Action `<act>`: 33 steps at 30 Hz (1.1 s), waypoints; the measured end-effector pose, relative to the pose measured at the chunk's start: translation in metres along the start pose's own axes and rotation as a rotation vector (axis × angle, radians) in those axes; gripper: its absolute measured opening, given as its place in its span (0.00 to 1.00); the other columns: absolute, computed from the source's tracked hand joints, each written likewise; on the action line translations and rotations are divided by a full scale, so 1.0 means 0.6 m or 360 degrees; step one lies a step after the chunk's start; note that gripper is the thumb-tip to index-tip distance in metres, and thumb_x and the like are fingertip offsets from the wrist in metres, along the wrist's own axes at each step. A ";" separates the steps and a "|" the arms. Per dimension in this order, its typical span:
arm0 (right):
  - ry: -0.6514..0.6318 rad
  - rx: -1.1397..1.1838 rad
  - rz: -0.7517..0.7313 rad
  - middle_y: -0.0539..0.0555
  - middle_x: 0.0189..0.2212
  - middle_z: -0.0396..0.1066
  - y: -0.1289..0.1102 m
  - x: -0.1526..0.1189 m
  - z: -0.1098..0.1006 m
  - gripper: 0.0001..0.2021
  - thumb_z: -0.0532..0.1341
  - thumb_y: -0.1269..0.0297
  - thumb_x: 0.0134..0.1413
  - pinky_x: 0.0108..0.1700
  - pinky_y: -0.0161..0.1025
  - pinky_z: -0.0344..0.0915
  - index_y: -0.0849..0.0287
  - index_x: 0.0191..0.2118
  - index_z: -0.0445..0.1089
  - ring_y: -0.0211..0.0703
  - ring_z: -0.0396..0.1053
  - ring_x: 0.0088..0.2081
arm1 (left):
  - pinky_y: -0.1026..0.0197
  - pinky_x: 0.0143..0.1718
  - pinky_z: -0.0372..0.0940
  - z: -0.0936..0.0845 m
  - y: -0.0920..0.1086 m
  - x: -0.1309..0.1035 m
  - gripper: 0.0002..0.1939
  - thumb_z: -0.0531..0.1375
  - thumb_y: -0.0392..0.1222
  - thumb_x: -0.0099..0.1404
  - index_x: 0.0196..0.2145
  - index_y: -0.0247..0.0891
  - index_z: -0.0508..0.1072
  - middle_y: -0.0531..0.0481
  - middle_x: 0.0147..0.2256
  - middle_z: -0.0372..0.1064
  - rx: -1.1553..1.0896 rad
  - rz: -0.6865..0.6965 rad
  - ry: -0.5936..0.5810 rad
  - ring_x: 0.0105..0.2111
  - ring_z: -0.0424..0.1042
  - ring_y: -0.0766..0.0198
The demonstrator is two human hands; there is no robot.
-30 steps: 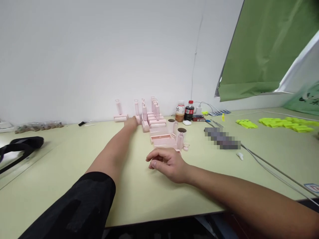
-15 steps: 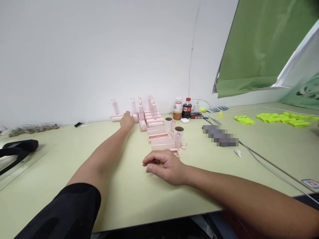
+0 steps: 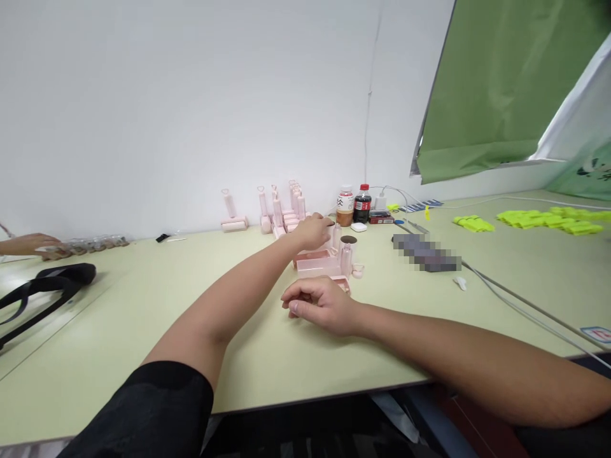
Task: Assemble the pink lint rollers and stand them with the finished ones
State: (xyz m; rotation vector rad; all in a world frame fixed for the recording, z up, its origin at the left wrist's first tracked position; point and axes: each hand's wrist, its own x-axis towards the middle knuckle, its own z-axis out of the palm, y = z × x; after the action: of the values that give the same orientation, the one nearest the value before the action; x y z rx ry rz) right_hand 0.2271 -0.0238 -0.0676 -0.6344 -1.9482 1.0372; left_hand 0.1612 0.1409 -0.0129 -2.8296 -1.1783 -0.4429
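My left hand (image 3: pixel 315 231) reaches across to a pale pink roll with a dark opening, beside the pink handles on the table. Its fingertips are largely hidden, so whether they grip the roll I cannot tell. Loosely curled and holding nothing, my right hand (image 3: pixel 324 305) rests near an open pink case (image 3: pixel 342 284). Behind it lie a translucent pink cover (image 3: pixel 317 265) and an upright pink handle (image 3: pixel 346 259). Another roll (image 3: pixel 349 241) stands behind that handle. Several pink lint rollers stand by the wall, one alone at the left (image 3: pixel 230 207).
A juice bottle (image 3: pixel 344 207) and a cola bottle (image 3: pixel 362 205) stand at the back. To the right are a blurred-out dark object (image 3: pixel 424 253), cables and folded neon-yellow pieces (image 3: pixel 472 223). Another person's hand (image 3: pixel 33 243) is at far left, near black straps (image 3: pixel 62 275).
My left hand has moved right, from the lint roller at the left to the pale roll. My right hand keeps its pose. Another person's hand has appeared at far left.
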 end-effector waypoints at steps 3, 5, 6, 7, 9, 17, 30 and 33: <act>0.0004 0.0018 0.0015 0.54 0.31 0.74 -0.001 -0.002 -0.003 0.09 0.61 0.63 0.56 0.34 0.37 0.71 0.62 0.40 0.73 0.40 0.74 0.32 | 0.52 0.54 0.61 0.009 0.000 0.009 0.25 0.56 0.43 0.63 0.58 0.40 0.65 0.39 0.56 0.60 -0.0018 -0.0039 -0.0018 0.54 0.66 0.50; -0.0012 0.0015 0.0014 0.55 0.31 0.74 -0.004 -0.002 -0.003 0.09 0.61 0.64 0.56 0.35 0.37 0.71 0.62 0.40 0.73 0.40 0.73 0.32 | 0.52 0.54 0.60 0.010 0.000 0.011 0.25 0.57 0.43 0.63 0.58 0.39 0.65 0.38 0.57 0.60 -0.0031 -0.0048 -0.0038 0.55 0.64 0.49; -0.0022 0.0013 0.0007 0.55 0.31 0.74 -0.006 -0.002 -0.002 0.08 0.61 0.65 0.56 0.34 0.37 0.70 0.62 0.40 0.73 0.40 0.73 0.32 | 0.52 0.55 0.60 0.010 0.000 0.012 0.25 0.57 0.43 0.63 0.57 0.39 0.66 0.39 0.57 0.60 -0.0038 -0.0051 -0.0047 0.56 0.63 0.49; -0.0029 0.0014 -0.0005 0.55 0.31 0.74 -0.008 -0.001 -0.001 0.08 0.61 0.65 0.56 0.34 0.37 0.70 0.62 0.40 0.73 0.39 0.73 0.32 | 0.52 0.55 0.60 0.009 0.000 0.014 0.24 0.57 0.43 0.63 0.57 0.39 0.66 0.39 0.57 0.60 -0.0044 -0.0053 -0.0053 0.56 0.63 0.50; -0.0041 0.0015 -0.0031 0.54 0.31 0.74 -0.011 0.000 0.001 0.07 0.61 0.66 0.55 0.34 0.36 0.70 0.61 0.39 0.73 0.39 0.72 0.32 | 0.53 0.56 0.59 0.006 0.000 0.016 0.23 0.57 0.42 0.62 0.56 0.40 0.67 0.40 0.56 0.61 -0.0059 -0.0062 -0.0050 0.56 0.63 0.50; -0.0057 -0.0163 -0.0073 0.54 0.29 0.75 -0.013 0.001 -0.003 0.08 0.60 0.66 0.56 0.33 0.35 0.68 0.61 0.39 0.73 0.39 0.72 0.30 | 0.56 0.53 0.62 -0.008 0.004 0.014 0.21 0.58 0.42 0.62 0.53 0.37 0.66 0.40 0.54 0.63 -0.0135 -0.0156 -0.0001 0.52 0.67 0.53; -0.0398 -0.0618 -0.0488 0.55 0.31 0.76 -0.026 -0.005 -0.001 0.09 0.58 0.68 0.57 0.31 0.33 0.65 0.61 0.40 0.74 0.37 0.68 0.26 | 0.61 0.40 0.65 -0.077 0.066 -0.047 0.19 0.52 0.31 0.62 0.49 0.42 0.71 0.50 0.39 0.73 -0.0156 0.0237 -0.0123 0.40 0.72 0.60; -0.0383 -0.0657 -0.0473 0.55 0.31 0.76 -0.021 -0.003 -0.004 0.09 0.58 0.68 0.57 0.31 0.34 0.65 0.61 0.40 0.74 0.38 0.69 0.27 | 0.62 0.38 0.64 -0.072 0.069 -0.041 0.18 0.55 0.31 0.59 0.46 0.42 0.74 0.50 0.42 0.74 -0.0076 0.0305 -0.0331 0.39 0.72 0.61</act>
State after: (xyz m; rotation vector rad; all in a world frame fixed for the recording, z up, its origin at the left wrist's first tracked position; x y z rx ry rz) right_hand 0.2296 -0.0308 -0.0568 -0.4311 -2.4094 0.5490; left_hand 0.1632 0.0883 0.0242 -3.0523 -0.9203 -0.1715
